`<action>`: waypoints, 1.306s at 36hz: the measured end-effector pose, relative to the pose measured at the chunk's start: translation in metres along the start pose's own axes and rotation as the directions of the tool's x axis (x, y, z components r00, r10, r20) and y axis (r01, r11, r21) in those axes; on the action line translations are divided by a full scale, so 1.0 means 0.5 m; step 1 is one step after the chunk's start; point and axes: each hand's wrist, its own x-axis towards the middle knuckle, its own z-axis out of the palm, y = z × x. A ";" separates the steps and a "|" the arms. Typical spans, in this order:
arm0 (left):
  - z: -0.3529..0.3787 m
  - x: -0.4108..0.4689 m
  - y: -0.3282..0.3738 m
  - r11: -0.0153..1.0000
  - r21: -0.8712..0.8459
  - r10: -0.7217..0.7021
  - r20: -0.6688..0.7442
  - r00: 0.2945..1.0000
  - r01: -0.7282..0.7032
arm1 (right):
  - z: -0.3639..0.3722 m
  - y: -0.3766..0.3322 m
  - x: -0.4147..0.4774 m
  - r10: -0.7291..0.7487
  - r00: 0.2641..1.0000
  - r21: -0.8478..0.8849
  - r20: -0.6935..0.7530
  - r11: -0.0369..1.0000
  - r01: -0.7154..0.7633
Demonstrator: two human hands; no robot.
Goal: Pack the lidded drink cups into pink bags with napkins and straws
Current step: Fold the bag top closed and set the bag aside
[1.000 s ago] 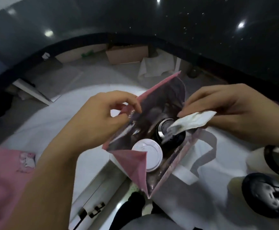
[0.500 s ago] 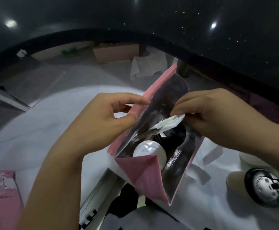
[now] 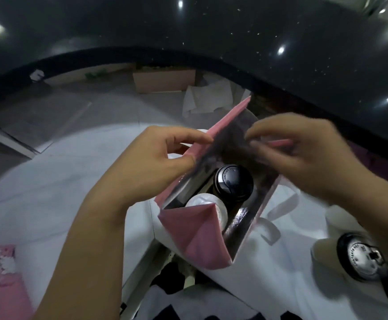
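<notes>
Left grip: my left fingers [image 3: 188,135] pinch the left rim of the pink bag [image 3: 197,236], thumb against forefinger.
Right grip: my right fingers [image 3: 264,128], curled and blurred, pinch the opposite rim.
Bag: upright on the tabletop [image 3: 61,181], mouth spread wide.
Inside: a black-lidded cup [image 3: 233,181] on the far side and a white-lidded cup [image 3: 202,202] just beside it, nearer me.
Outside: a second dark-lidded cup [image 3: 361,259] at my right; a flat spare bag [image 3: 1,280] far left.

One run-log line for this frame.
left hand: pinches pink bag rim | right hand: at opposite rim, grip blurred | inside: black-lid cup, white-lid cup
</notes>
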 end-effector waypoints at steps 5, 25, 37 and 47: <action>-0.004 0.024 0.006 0.999 0.021 0.032 0.084 0.996 -0.034 | -0.023 0.083 -0.042 0.316 0.915 0.265 -0.250 0.931 -0.250; 0.030 0.116 -0.023 0.955 -0.204 0.121 -0.400 0.909 -0.217 | 0.135 0.128 -0.278 0.677 0.730 0.888 0.090 0.278 -0.367; 0.069 0.019 -0.201 0.593 -0.675 -0.638 -0.061 0.768 0.439 | 0.174 0.106 -0.269 0.668 0.730 0.897 0.143 0.224 -0.381; 0.138 -0.095 -0.181 0.381 -0.852 -0.628 0.046 0.777 0.359 | 0.215 0.108 -0.274 0.698 0.713 0.942 0.065 0.193 -0.275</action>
